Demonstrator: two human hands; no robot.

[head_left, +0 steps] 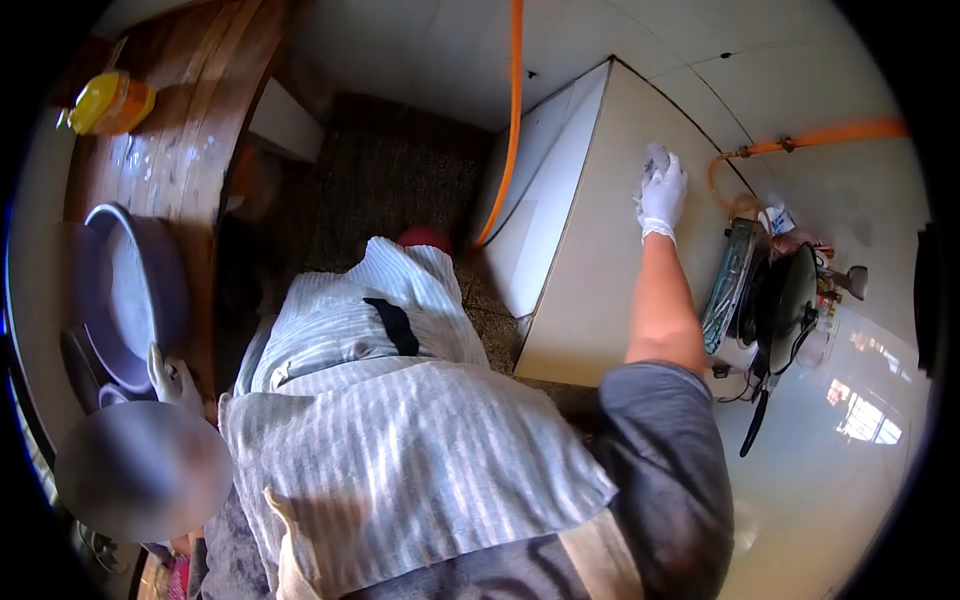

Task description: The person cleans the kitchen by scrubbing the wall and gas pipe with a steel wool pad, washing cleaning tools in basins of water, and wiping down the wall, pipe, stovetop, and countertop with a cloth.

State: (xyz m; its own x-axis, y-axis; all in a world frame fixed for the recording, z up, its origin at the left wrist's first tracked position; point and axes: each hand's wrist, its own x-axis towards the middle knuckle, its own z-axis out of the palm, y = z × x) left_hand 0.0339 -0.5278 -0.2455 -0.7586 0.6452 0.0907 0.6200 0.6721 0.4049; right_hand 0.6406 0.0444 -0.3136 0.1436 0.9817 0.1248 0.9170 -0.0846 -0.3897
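Note:
My right hand [663, 197], in a white glove, reaches over the pale flat top [598, 255] of a cabinet or counter. Its fingers close around a small crumpled greyish cloth [650, 162], partly hidden by the hand. My left hand [176, 381], also gloved, is at the near rim of a purple plastic basin [166, 285]. A finger is extended there, with a gap beside it; a blurred patch covers the forearm. Whitish contents or a pale bottom show inside the basin.
A yellow-capped container [112, 103] stands on the wooden counter [190, 110] at left. An orange hose [515, 120] hangs ahead. On the right are a foil-covered stove [735, 275] and a lidded pan [787, 308] with its handle jutting out. My striped apron [420, 420] fills the middle.

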